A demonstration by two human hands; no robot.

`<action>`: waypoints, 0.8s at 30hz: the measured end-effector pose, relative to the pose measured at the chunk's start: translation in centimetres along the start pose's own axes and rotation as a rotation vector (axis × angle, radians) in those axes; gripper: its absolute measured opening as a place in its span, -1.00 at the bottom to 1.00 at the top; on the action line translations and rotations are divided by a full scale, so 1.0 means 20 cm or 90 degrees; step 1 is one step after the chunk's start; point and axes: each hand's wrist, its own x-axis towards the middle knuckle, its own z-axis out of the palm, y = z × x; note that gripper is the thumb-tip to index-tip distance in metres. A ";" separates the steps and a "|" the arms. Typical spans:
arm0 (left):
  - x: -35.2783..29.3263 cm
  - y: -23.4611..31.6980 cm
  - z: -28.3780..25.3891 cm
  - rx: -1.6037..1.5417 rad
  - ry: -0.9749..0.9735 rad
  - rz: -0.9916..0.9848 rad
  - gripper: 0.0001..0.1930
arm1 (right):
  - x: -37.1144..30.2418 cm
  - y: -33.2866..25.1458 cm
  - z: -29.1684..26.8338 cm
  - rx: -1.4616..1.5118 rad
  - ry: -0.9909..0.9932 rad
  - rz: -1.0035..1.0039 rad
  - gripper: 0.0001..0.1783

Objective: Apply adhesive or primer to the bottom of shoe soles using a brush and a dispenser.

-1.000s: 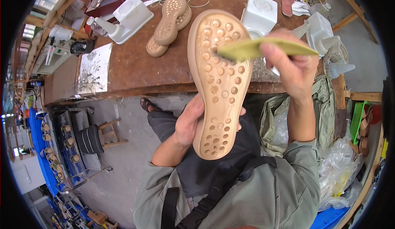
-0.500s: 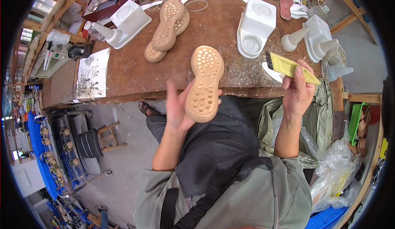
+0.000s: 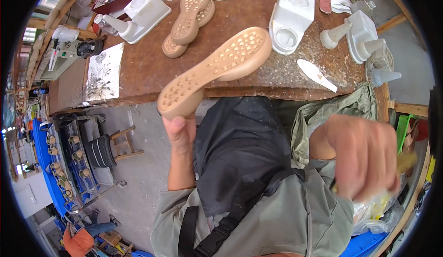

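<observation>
My left hand [image 3: 179,132] pinches the near-left end of a tan shoe sole [image 3: 217,68]. The sole is held aslant above the front edge of the workbench, its dimpled face up and its far end pointing right. My right hand [image 3: 362,158] is a blurred fist at the right, close to me, wrapped round a yellow flat-handled brush [image 3: 407,162] that mostly hides behind the fingers. On the bench, two more tan soles [image 3: 190,19] lie one across the other. A white strip-like piece [image 3: 317,74] rests near the bench's front edge.
White plastic containers with nozzles stand at the left [image 3: 146,14], middle [image 3: 295,14] and right [image 3: 360,35] of the brown workbench [image 3: 152,79]. White scraps line its back. A wheeled rack [image 3: 76,164] stands left on the floor; plastic bags [image 3: 380,211] fill the lower right.
The sole has turned from upright to aslant, and my left hand now grips its end instead of its side. My right hand has swung down and closer to me with the brush.
</observation>
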 end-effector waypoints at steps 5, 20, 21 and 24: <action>-0.02 0.07 0.02 -0.094 -0.073 0.053 -0.14 | 0.18 0.04 0.06 0.072 -0.078 -0.046 -0.62; 0.01 0.07 0.03 -0.238 -0.234 0.124 -0.06 | 0.18 -0.06 0.00 -0.158 -0.043 -0.065 -0.55; 0.02 0.08 0.03 -0.241 -0.247 0.123 -0.06 | 0.19 -0.07 -0.01 -0.169 -0.050 -0.068 -0.54; 0.02 0.16 0.07 -0.203 -0.258 0.145 -0.08 | 0.23 -0.07 0.00 -0.164 -0.115 -0.114 -0.53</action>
